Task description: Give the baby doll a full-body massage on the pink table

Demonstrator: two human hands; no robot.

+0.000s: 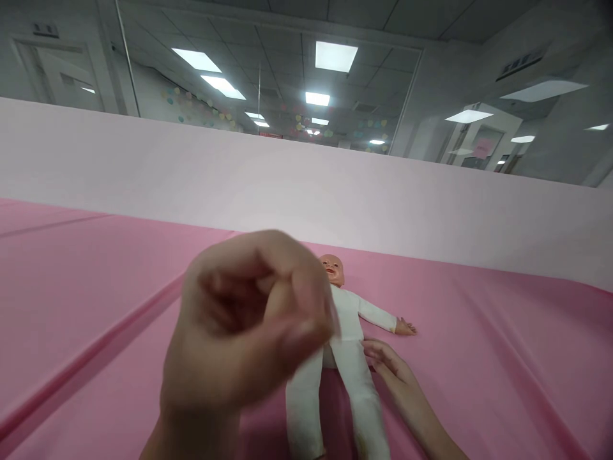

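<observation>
A baby doll (348, 319) with a white cloth body lies face up on the pink sheet (454, 358), its head toward the white wall. My left hand (249, 326) is raised close to the camera, fingers curled and thumb and fingertips pressed together; whatever it may pinch is too small or blurred to make out. It hides the doll's arm on the left side and part of the torso. Beside the doll's hip on the right, my right hand (390, 367) rests with its fingertips at the cloth, fingers loosely extended and slightly apart.
Behind the pink sheet stands a low white wall (287, 185) with glass panels above it. Ceiling lights (336, 56) and doors show beyond or in the glass. Raised folds run across the sheet at left and right.
</observation>
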